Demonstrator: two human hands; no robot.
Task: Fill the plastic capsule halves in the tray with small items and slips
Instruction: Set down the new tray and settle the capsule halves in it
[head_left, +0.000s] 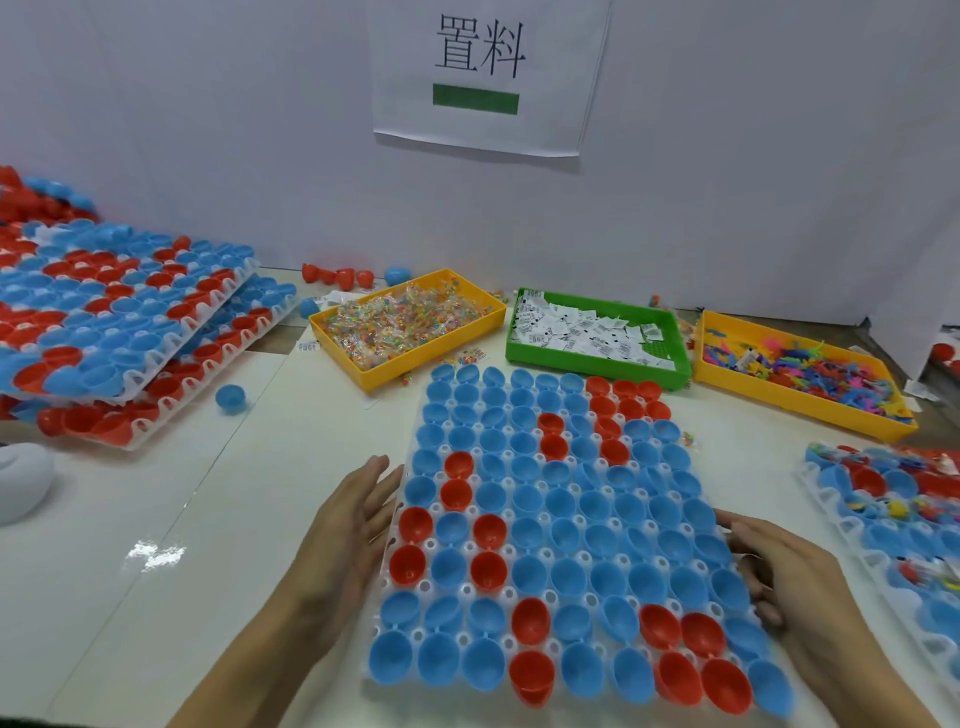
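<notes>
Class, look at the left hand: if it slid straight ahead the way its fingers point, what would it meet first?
The left hand points up along the tray's left edge. Bare table lies ahead; first contact is probably the yellow bin of candy packets, though depth is unclear.

White tray (470, 592) of empty, upturned blue and red capsule halves (566, 525), flat on table.

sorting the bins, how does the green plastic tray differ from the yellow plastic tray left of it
The green plastic tray holds white printed paper slips; the yellow plastic tray left of it holds small clear packets of colourful bits. The green one's slips leave part of its floor bare at the right end, whereas the yellow one's floor is covered throughout. Both are shallow, rectangular, and sit behind the white tray of capsule halves.
</notes>
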